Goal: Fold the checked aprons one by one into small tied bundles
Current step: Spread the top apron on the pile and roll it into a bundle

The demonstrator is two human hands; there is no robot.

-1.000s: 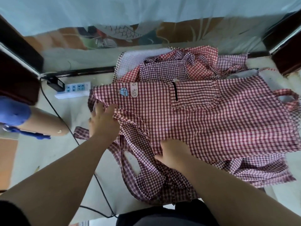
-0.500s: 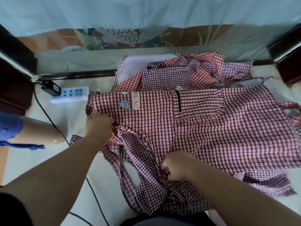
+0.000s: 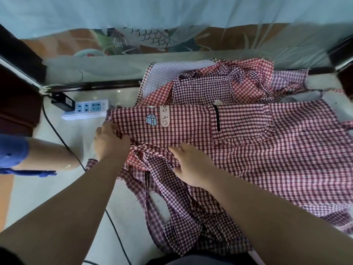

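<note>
A dark red checked apron (image 3: 267, 150) lies spread across the pale surface (image 3: 63, 188), its pocket facing up and a small blue patch (image 3: 151, 119) near its left end. The apron's left edge is under the left hand (image 3: 111, 142), and its bunched straps (image 3: 152, 188) trail down toward the person, under and below the right hand (image 3: 191, 165).

The left hand sits at that left edge with its fingers curled over the hem. It seems to be gripping the cloth, though the fingertips are hidden beneath the fabric. The right hand lies palm down on the rumpled part just below the patch, fingers nearly straight and slightly spread, pressing on the cloth without grasping it. The two hands are near each other but apart.

Behind the spread apron a heap of more checked aprons (image 3: 219, 85) is piled at the far edge. A white power strip (image 3: 86, 109) lies left of the apron with a black cable (image 3: 57, 131) running from it, and another person's arm in a blue sleeve (image 3: 13, 150) reaches in from the left.
</note>
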